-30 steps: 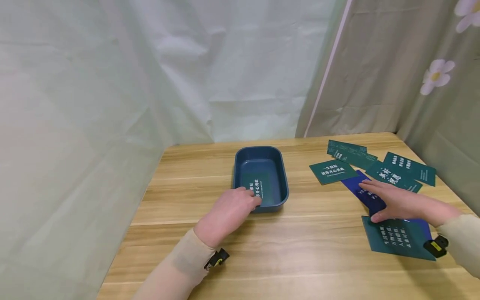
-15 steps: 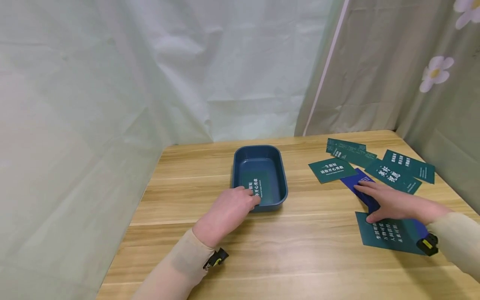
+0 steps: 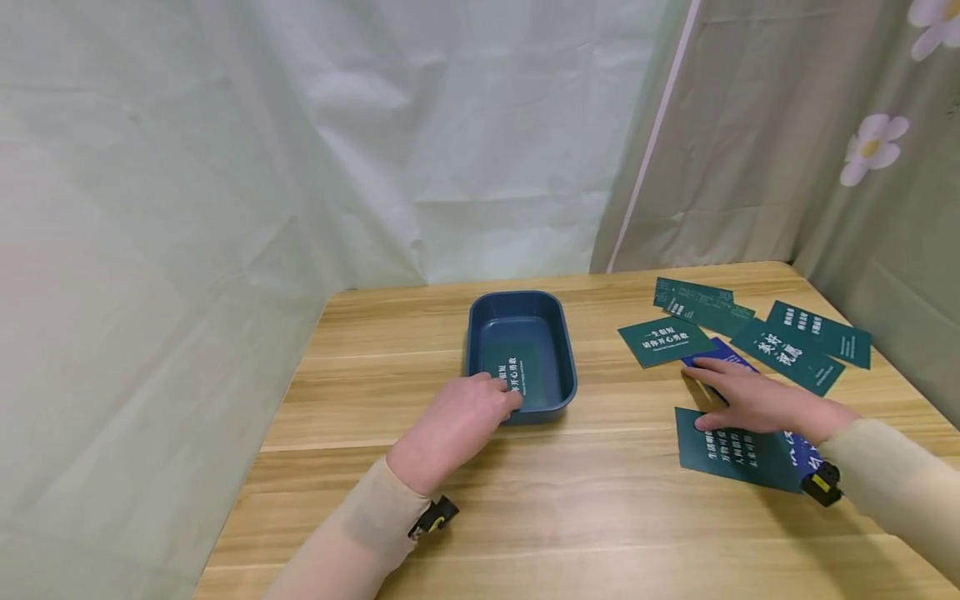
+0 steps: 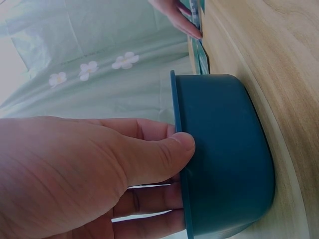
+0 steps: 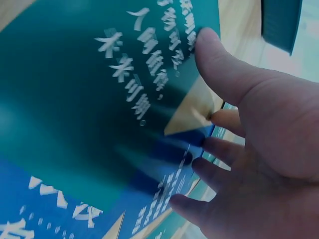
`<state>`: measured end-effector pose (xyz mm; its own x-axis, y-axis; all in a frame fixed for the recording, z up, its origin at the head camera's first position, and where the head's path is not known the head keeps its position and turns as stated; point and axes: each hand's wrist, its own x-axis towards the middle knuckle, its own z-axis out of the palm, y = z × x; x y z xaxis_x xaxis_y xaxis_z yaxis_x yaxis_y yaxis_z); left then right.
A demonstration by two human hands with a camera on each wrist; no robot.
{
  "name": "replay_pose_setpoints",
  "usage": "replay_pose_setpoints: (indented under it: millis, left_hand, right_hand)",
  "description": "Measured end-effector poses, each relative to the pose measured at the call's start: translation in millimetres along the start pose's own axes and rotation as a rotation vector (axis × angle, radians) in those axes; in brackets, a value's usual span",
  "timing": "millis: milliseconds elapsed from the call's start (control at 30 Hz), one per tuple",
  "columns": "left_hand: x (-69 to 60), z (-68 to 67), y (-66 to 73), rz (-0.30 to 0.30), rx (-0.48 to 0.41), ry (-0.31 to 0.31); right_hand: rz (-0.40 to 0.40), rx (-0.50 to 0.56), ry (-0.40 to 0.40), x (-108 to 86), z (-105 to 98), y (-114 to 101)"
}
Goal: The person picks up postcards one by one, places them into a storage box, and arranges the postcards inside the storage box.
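Note:
My left hand [image 3: 457, 429] grips the near-left rim of the dark blue tray [image 3: 558, 367], its thumb outside the wall in the left wrist view and the other fingers inside. A green card with white writing [image 3: 531, 379] lies in the tray. On the right, my right hand [image 3: 757, 400] is spread palm down, its thumb touching a green card [image 3: 738, 458] and its other fingers over a blue card [image 3: 723, 352]. In the right wrist view, the green card [image 5: 65, 99] partly covers blue cards [image 5: 169, 159].
Behind the right hand, several green cards lie scattered and overlapping, among them one at the left [image 3: 663, 342] and two at the back [image 3: 708, 312]. The wooden table [image 3: 555, 517] reaches back to a pale curtain [image 3: 517, 167].
My right hand has moved left across the table, and the green card under its thumb has slid left with it, baring more blue card beside the wrist. The left hand has stayed on the tray.

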<state>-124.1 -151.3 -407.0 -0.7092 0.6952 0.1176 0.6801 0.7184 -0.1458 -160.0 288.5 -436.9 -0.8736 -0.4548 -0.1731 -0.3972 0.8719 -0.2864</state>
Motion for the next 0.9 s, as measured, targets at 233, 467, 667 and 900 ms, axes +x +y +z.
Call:
replay_pose_setpoints:
  millis: [233, 467, 667, 900]
  left_hand:
    - [-0.3, 0.4, 0.0, 0.003, 0.006, -0.001]
    - [0.1, 0.5, 1.0, -0.001, 0.016, -0.003]
    - [0.4, -0.1, 2.1, 0.001, 0.012, -0.006]
    - [0.1, 1.1, 0.6, 0.002, 0.012, 0.005]
  right_hand:
    - [0.027, -0.046, 0.049, 13.6, 7.4, -17.7]
    - [0.03, -0.097, 0.111, 24.5, 9.6, -33.5]
    - [0.009, -0.106, 0.143, 25.8, 4.9, -42.0]
    - [0.047, -0.119, 0.043, 19.9, -9.2, -53.7]
